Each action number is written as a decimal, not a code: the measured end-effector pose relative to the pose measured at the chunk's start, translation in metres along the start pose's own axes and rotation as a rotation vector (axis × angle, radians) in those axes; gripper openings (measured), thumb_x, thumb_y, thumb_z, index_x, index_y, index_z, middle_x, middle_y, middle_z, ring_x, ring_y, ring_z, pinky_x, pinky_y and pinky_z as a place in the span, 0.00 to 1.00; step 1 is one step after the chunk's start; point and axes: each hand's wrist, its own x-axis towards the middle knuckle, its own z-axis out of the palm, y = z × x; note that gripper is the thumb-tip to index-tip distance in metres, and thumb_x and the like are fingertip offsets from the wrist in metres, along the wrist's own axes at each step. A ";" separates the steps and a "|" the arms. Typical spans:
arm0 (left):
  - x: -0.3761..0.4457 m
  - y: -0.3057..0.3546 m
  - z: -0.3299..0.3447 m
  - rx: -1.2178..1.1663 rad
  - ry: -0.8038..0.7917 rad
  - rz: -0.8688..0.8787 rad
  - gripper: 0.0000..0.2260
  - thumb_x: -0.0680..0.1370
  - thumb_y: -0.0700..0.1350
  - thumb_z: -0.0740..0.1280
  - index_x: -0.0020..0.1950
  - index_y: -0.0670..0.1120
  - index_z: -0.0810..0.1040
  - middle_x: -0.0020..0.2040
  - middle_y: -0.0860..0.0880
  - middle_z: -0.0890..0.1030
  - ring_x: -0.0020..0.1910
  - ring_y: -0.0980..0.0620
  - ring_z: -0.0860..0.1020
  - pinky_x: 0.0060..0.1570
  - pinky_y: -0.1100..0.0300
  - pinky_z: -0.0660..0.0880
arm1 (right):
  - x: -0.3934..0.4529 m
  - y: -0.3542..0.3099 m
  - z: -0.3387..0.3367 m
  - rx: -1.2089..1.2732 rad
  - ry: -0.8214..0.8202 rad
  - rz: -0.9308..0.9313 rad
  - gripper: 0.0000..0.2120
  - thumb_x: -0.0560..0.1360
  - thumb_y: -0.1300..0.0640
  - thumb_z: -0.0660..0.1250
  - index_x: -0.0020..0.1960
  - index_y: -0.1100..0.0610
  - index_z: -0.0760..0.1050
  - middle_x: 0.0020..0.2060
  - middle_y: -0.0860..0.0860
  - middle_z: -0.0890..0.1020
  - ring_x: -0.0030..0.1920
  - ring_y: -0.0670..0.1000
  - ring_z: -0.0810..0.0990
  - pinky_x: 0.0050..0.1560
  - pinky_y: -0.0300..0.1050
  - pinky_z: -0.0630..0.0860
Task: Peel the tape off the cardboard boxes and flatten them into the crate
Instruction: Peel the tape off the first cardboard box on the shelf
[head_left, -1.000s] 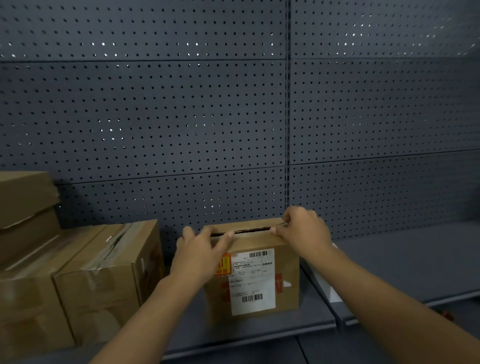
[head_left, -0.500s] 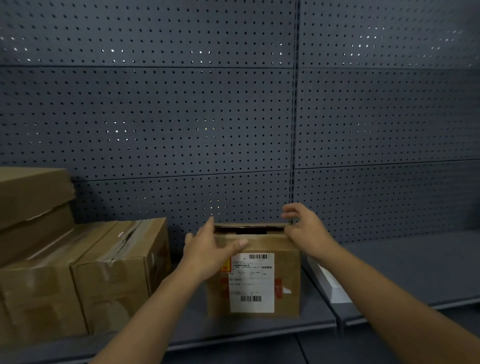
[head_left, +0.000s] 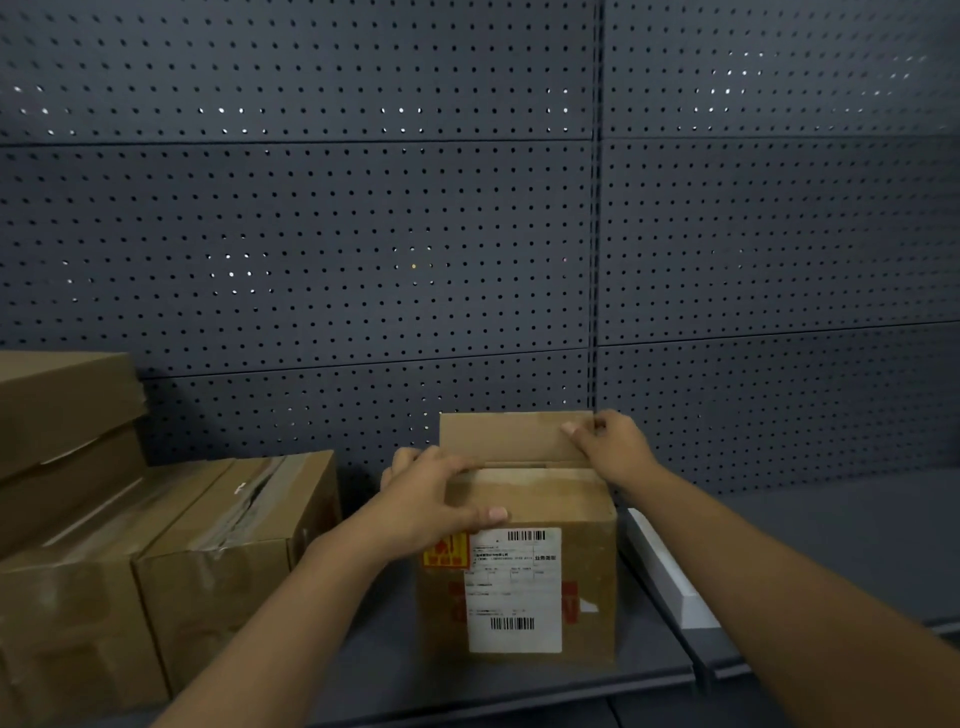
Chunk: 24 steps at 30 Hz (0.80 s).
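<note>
Dark grey pegboard (head_left: 363, 234) fills the upper frame above a grey shelf (head_left: 374, 660). At lower centre of the head view stands a small cardboard box (head_left: 587, 571) with a white shipping label (head_left: 514, 592). Its rear flap (head_left: 498, 436) stands upright. The left hand (head_left: 431, 499) grips the box's top left corner, fingers curled over the edge. The right hand (head_left: 613, 447) pinches the flap's right end. More taped boxes (head_left: 156, 561) sit at lower left.

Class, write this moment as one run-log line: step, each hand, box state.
step: opening box | left hand: grips box front top corner | right hand: pinches raised back flap | box: upright on shelf, not flattened
</note>
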 end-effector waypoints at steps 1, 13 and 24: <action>0.003 -0.001 0.000 -0.019 0.015 0.033 0.38 0.70 0.70 0.72 0.76 0.59 0.68 0.60 0.60 0.69 0.69 0.52 0.63 0.69 0.50 0.68 | 0.003 0.001 0.003 0.053 -0.020 0.036 0.16 0.81 0.50 0.69 0.50 0.64 0.76 0.43 0.56 0.80 0.46 0.57 0.79 0.42 0.49 0.74; -0.011 0.014 -0.008 0.284 0.250 0.172 0.24 0.68 0.69 0.74 0.53 0.60 0.67 0.49 0.60 0.76 0.50 0.56 0.75 0.52 0.52 0.75 | 0.005 -0.031 -0.004 -0.259 -0.042 -0.089 0.20 0.75 0.57 0.75 0.56 0.59 0.65 0.48 0.58 0.78 0.44 0.55 0.77 0.37 0.52 0.74; -0.014 0.012 -0.018 0.256 0.183 0.213 0.15 0.75 0.67 0.70 0.51 0.59 0.76 0.42 0.60 0.80 0.43 0.61 0.77 0.50 0.54 0.77 | 0.000 -0.029 -0.002 -0.600 -0.508 -0.179 0.31 0.77 0.45 0.73 0.74 0.52 0.64 0.69 0.55 0.63 0.68 0.59 0.66 0.70 0.54 0.68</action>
